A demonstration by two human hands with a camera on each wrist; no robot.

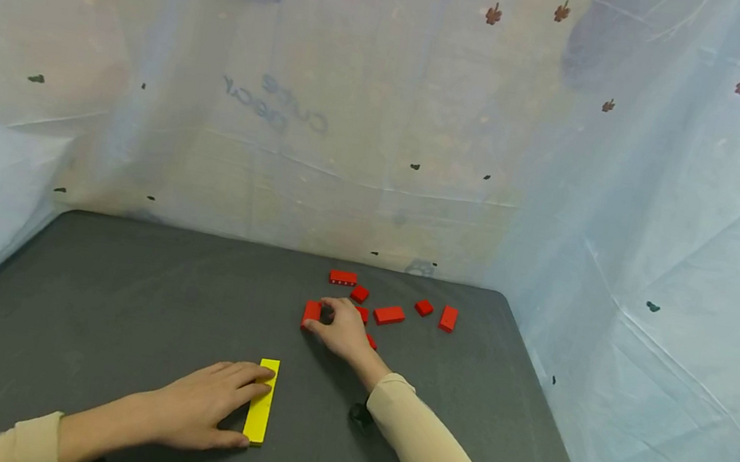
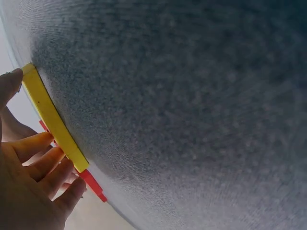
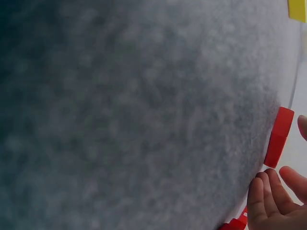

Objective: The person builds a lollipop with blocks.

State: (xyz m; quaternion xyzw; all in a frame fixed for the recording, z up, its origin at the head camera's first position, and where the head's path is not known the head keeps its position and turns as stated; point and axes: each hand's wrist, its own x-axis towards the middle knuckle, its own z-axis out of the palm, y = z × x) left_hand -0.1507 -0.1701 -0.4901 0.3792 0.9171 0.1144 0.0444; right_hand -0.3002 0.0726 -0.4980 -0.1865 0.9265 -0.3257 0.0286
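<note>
Currently the right hand [image 1: 343, 328] is framing a red rectangular block [image 1: 309, 312] — thumb by its near end, fingers bending toward its far end — and is holding thumb and fingers apart rather than pinching; whether either is touching, I cannot tell. The block is lying just left of that hand's palm, its long axis running away from the person, roughly parallel to the long yellow bar [image 1: 257, 419]. From the left hand [image 1: 212, 404], much farther off, the block is lying ahead and to the right. That hand is spreading its fingers across the bar, the thumb resting at its near end. Other red blocks [image 1: 389, 315] are lying beyond and to the right of the right hand. No brand is showing legibly on block or bar; on the translucent sheet [image 1: 359, 205] beyond both hands, faint lettering [image 1: 266, 108] is appearing reversed, possibly reading "cute bear".
</note>
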